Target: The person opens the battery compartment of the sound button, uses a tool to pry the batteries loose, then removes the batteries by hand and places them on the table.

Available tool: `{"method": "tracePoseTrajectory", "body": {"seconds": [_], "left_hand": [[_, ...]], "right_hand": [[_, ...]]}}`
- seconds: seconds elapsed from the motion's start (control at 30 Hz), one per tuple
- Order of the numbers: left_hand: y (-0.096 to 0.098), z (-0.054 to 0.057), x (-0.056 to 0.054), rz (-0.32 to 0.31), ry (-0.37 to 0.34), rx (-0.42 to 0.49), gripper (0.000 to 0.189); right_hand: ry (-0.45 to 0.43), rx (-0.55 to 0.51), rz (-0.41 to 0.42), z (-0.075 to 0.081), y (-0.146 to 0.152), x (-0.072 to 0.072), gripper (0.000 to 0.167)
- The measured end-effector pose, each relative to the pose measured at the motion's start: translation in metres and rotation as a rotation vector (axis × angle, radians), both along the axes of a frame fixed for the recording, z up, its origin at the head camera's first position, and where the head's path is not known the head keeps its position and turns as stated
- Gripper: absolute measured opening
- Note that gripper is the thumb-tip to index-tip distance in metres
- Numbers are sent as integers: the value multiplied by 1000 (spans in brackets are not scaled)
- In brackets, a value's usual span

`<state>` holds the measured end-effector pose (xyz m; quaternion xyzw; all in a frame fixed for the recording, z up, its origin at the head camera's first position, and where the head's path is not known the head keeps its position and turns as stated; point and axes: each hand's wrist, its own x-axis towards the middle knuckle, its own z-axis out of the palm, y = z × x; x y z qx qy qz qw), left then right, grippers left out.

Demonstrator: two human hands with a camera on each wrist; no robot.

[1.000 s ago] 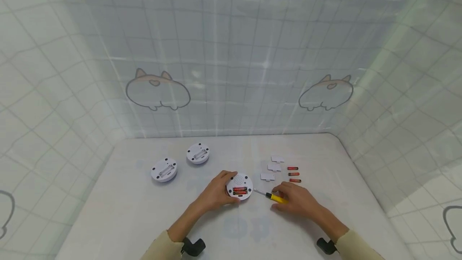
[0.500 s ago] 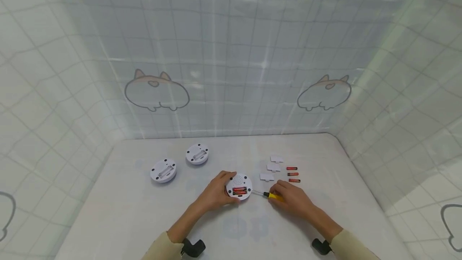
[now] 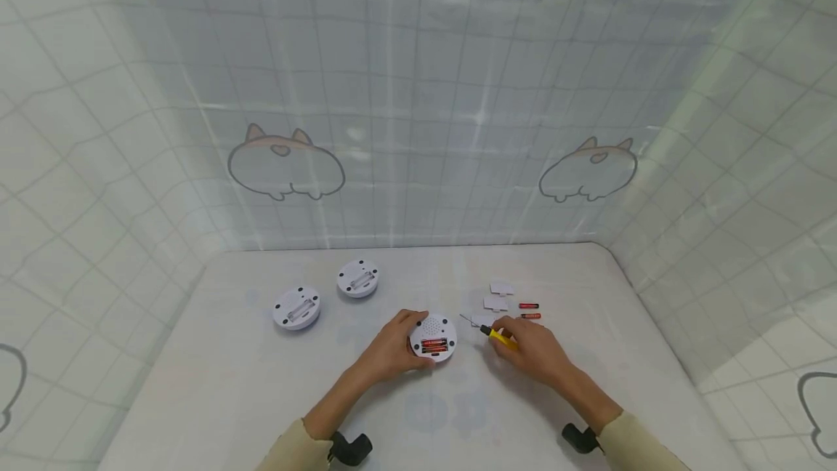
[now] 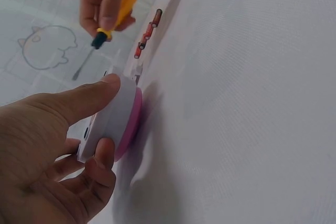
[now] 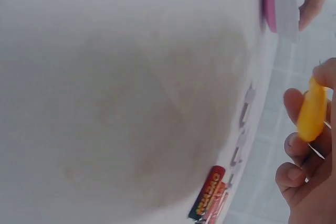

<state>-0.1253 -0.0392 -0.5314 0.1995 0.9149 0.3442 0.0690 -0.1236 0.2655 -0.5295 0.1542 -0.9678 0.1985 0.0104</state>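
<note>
My left hand [image 3: 391, 351] grips the side of a round white device [image 3: 434, 327], thumb and fingers around its rim. Two red batteries [image 3: 434, 346] lie side by side in its uncovered compartment. The device's lower part is pink, as the left wrist view shows. In my right hand [image 3: 539, 355] is a screwdriver [image 3: 505, 341] with a yellow handle, pinched between thumb and fingers. Its metal shaft is apart from the device, pointing up and left, and overlaps the nearest white battery cover [image 3: 482, 320] in the head view.
Two more round white devices, one at the left [image 3: 297, 309] and one farther back [image 3: 358, 278], show bare battery compartments. Two other white covers [image 3: 502, 288] lie beyond my right hand. Loose red batteries [image 3: 529, 305] lie beside them, partly hidden by that hand. Patterned curtains enclose the table [image 3: 261, 391].
My right hand has drawn the screwdriver back from the device's right edge and raised its tip. The hand now hides the nearest loose battery in the head view. My left hand stays put.
</note>
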Motion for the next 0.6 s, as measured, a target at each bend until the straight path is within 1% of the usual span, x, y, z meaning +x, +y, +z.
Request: {"method": "tracePoseTrajectory", "body": {"seconds": [0.17,0.4,0.6], "left_hand": [[-1,-1,1,2,0,15,89],[-2,-5,1,1,10,28,89],[-2,-3,2,0,8,36,90]], "right_hand": [[10,-28,5,4,-5,1,23],[-67,-107,44,13,-10,3,19],[-101,-122,82,22,-14,3,20]]}}
